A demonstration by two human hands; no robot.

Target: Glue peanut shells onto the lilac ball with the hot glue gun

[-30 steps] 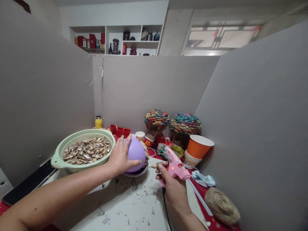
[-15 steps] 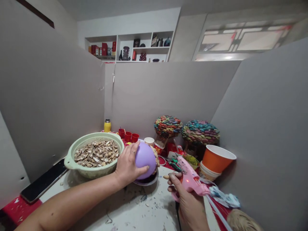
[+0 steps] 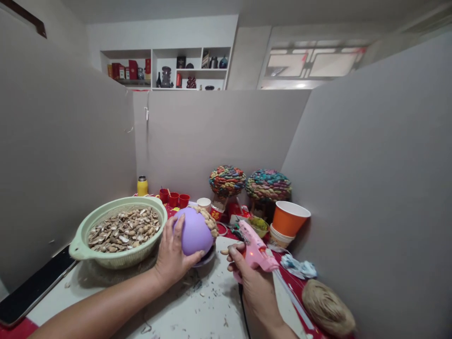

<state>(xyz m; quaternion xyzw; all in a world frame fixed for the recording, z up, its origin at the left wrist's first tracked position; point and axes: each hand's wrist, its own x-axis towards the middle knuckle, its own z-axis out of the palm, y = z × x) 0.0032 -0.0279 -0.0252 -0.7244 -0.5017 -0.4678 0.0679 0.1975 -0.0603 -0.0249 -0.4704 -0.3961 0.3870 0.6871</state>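
My left hand grips a purple balloon, fingers over its left side and thumb across the front. Peanut shells cover the balloon's far right side. Beneath it sits a bowl, mostly hidden. In my right hand is a pink glue gun with a small orange light showing and its nozzle pointing up and away. Between that hand's thumb and forefinger a single peanut shell is pinched. The two hands are apart, the balloon to the left of the gun.
A green colander full of shells stands at left, beside a black phone-like slab. Behind are red cups, a yellow bottle and two woven multicoloured domes. At right are an orange paper bucket and a twine ball.
The view has swung right, so everything sits further left. The balloon has turned, bringing more of its shell-covered side into sight. The right hand keeps its hold on gun and shell.
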